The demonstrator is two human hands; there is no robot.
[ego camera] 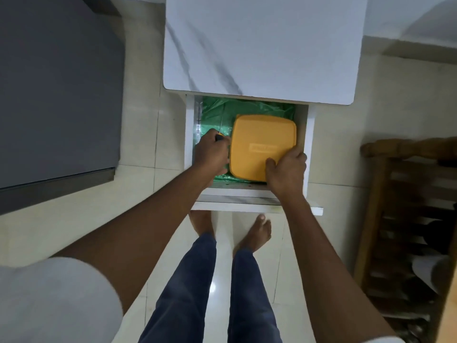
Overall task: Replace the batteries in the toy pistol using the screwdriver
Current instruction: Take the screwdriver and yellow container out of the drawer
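An open white drawer [310, 134] under a white marble-patterned table top [259, 45] holds a yellow square lidded box [259, 139] lying on a green plastic bag [217, 112]. My left hand [214, 152] is inside the drawer at the box's left side, closed around a screwdriver [220, 134] with a dark and yellow handle; its thin shaft points away from me. My right hand [285, 169] grips the box's near right corner, thumb on the lid. No toy pistol or batteries are in sight.
A dark grey cabinet [57, 95] stands at the left. A wooden rack [405, 219] with items on it is at the right. My bare feet [254, 233] stand on the light tiled floor just before the drawer front [235, 206].
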